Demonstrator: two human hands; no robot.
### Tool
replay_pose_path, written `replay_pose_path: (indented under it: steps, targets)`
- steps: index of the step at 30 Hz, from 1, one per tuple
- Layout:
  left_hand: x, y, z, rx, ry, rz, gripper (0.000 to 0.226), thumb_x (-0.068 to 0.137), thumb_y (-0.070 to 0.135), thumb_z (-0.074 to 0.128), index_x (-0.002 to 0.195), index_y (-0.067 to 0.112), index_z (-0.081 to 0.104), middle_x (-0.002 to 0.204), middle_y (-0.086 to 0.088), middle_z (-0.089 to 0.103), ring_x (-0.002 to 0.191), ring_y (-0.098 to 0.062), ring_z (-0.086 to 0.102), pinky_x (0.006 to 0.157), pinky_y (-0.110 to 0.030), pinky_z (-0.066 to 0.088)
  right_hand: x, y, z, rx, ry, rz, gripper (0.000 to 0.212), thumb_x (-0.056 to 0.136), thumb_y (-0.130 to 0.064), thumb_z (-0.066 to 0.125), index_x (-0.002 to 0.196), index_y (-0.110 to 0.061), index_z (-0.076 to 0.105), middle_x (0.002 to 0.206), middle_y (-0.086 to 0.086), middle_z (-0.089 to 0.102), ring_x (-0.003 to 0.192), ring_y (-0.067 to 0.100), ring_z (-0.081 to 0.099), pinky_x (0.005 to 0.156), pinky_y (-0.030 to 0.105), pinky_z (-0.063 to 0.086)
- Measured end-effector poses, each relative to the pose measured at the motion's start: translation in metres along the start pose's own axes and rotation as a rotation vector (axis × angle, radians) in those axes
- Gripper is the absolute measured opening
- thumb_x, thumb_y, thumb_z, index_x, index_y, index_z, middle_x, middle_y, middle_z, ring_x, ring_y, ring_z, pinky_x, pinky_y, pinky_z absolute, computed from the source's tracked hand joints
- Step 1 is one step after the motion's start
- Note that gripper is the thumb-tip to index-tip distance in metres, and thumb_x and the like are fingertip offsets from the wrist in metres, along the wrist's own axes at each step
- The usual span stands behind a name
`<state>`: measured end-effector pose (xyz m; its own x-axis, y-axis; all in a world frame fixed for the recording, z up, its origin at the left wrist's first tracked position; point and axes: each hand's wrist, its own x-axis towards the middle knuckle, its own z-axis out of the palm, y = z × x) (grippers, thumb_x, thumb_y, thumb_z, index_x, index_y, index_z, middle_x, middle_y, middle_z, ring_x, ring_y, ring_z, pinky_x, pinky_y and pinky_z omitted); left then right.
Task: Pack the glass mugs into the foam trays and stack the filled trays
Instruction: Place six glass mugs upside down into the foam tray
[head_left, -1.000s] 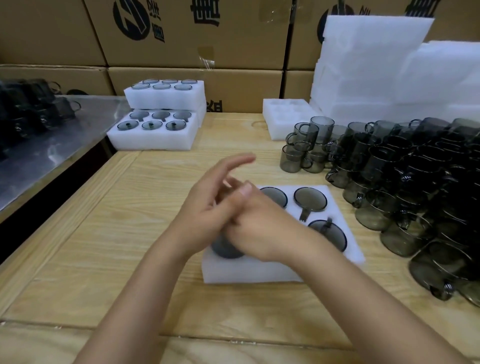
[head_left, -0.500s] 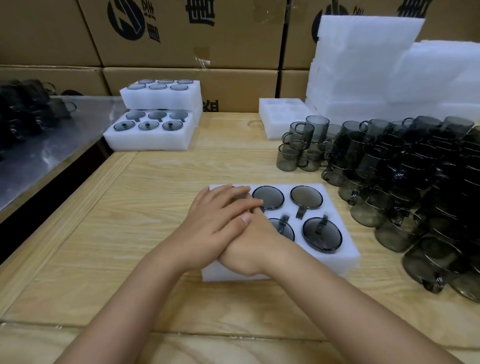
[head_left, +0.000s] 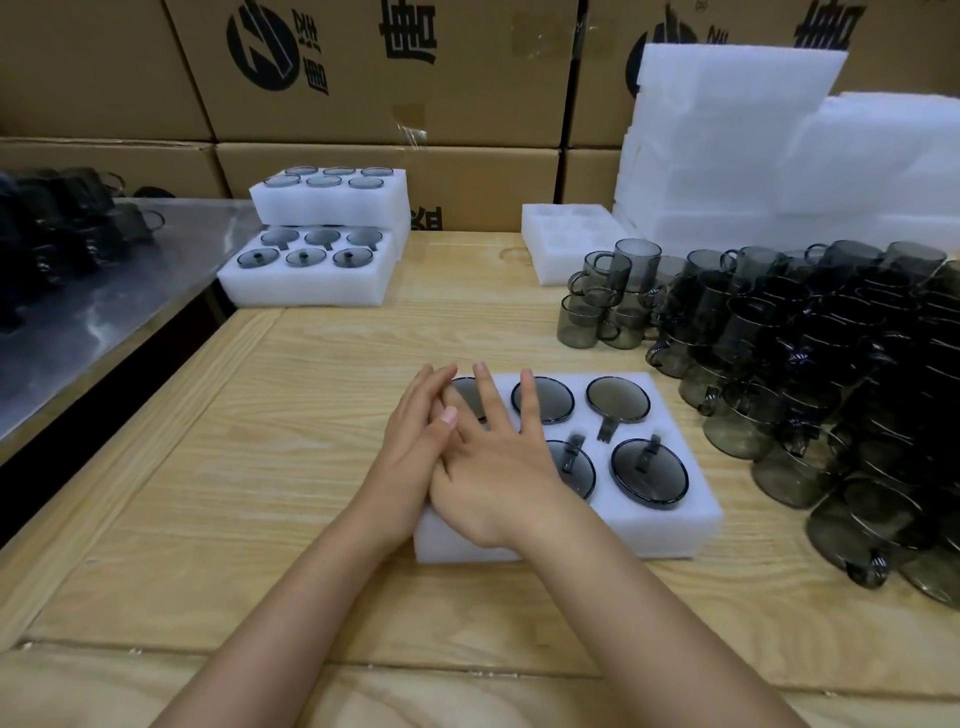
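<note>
A white foam tray (head_left: 696, 525) lies on the wooden table in front of me, its pockets filled with upturned smoky glass mugs (head_left: 648, 472). My right hand (head_left: 498, 467) lies flat with spread straight fingers across the tray's left pockets. My left hand (head_left: 415, 436) rests on its left side, thumb over the right hand's back, fingers straight. The mugs under the hands are mostly hidden. A large heap of loose smoky glass mugs (head_left: 810, 364) stands to the right.
Filled foam trays (head_left: 311, 280) are stacked at the back left. An empty foam tray (head_left: 566, 239) and a tall pile of foam (head_left: 779, 156) sit at the back right. Cardboard boxes (head_left: 389, 78) form the back wall. A metal table (head_left: 78, 312) adjoins the left.
Both hands came down from above the tray onto it. The right hand's fingers have straightened and spread over the mugs, and the left hand has slid toward the tray's left edge.
</note>
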<state>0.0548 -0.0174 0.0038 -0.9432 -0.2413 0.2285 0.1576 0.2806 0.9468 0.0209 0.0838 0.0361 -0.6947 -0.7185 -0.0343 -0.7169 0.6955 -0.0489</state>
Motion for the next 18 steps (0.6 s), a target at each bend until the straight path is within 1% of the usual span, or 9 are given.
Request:
replay_pose_path:
  steps: [2,5,7,9,10,12,14,16,18]
  targets:
    - [-0.001,0.0,0.002,-0.097,0.011,-0.001,0.043,0.085,0.036,0.039,0.128,0.036,0.039,0.151,0.006,0.033,0.14,0.001,0.023,0.118,-0.029,0.021,0.001,0.0,-0.002,0.035,-0.052,0.017,0.058,0.098,-0.033,0.009,0.15,-0.021,-0.011,0.157,-0.005,-0.02,0.14,0.02,-0.03,0.105,0.054,-0.028]
    - [-0.002,0.001,0.004,-0.288,0.037,-0.034,0.043,0.086,0.038,0.039,0.128,0.032,0.042,0.144,0.01,0.04,0.129,0.01,0.038,0.099,-0.009,0.036,0.001,0.006,-0.006,0.171,-0.077,0.028,0.057,0.099,-0.026,0.013,0.151,-0.012,-0.006,0.157,0.005,-0.019,0.142,0.018,-0.024,0.111,0.049,-0.021]
    - [-0.003,0.001,0.003,-0.266,0.046,-0.029,0.038,0.089,0.038,0.044,0.127,0.033,0.043,0.148,0.009,0.038,0.135,0.004,0.033,0.107,-0.015,0.032,-0.002,0.015,-0.011,0.534,-0.048,0.046,0.051,0.1,-0.013,0.02,0.151,-0.01,0.013,0.159,0.006,-0.004,0.145,0.019,-0.012,0.116,0.041,-0.011]
    - [-0.003,0.002,0.001,-0.192,0.034,-0.032,0.032,0.095,0.025,0.052,0.125,0.032,0.047,0.151,0.01,0.033,0.14,-0.001,0.025,0.117,-0.028,0.023,-0.014,0.03,-0.021,1.055,0.036,0.077,0.045,0.102,-0.023,0.026,0.147,-0.024,0.029,0.156,-0.008,0.02,0.143,0.004,0.009,0.116,0.028,0.012]
    - [-0.004,0.003,-0.001,-0.143,0.028,-0.028,0.033,0.095,0.018,0.051,0.126,0.031,0.049,0.15,0.012,0.033,0.141,0.0,0.024,0.118,-0.03,0.021,-0.021,0.039,-0.023,1.197,0.149,0.114,0.043,0.102,-0.028,0.029,0.144,-0.03,0.035,0.151,-0.016,0.03,0.138,-0.004,0.019,0.111,0.02,0.023]
    - [-0.002,0.006,-0.005,0.012,0.035,0.012,0.034,0.099,0.014,0.047,0.129,0.029,0.051,0.148,0.018,0.033,0.141,0.002,0.021,0.118,-0.027,0.018,-0.033,0.061,-0.025,1.187,0.404,0.178,0.037,0.1,-0.023,0.038,0.135,-0.032,0.046,0.142,-0.017,0.041,0.131,-0.007,0.03,0.104,0.013,0.032]
    - [0.002,0.015,-0.007,0.252,-0.003,0.054,0.037,0.102,0.034,0.037,0.138,0.033,0.042,0.146,0.029,0.023,0.142,0.007,0.011,0.118,-0.025,0.007,-0.04,0.089,-0.023,1.021,0.546,0.224,0.034,0.098,-0.021,0.042,0.129,-0.033,0.05,0.141,-0.013,0.042,0.136,-0.003,0.026,0.107,0.015,0.027]
    - [0.004,0.025,-0.003,0.539,-0.166,0.026,0.059,0.093,0.057,0.016,0.149,0.037,0.018,0.149,0.033,0.001,0.142,0.008,-0.008,0.116,-0.027,-0.008,-0.048,0.116,-0.02,0.915,0.523,0.301,0.035,0.099,-0.027,0.041,0.132,-0.032,0.05,0.143,-0.012,0.04,0.139,-0.002,0.019,0.109,0.021,0.018]
    - [0.001,0.03,0.008,0.883,-0.304,-0.023,0.077,0.082,0.075,-0.003,0.15,0.038,-0.005,0.153,0.023,-0.021,0.14,0.001,-0.025,0.116,-0.037,-0.015,-0.056,0.135,-0.014,0.901,0.451,0.378,0.038,0.099,-0.032,0.04,0.136,-0.029,0.047,0.145,-0.013,0.04,0.139,0.002,0.022,0.111,0.025,0.017]
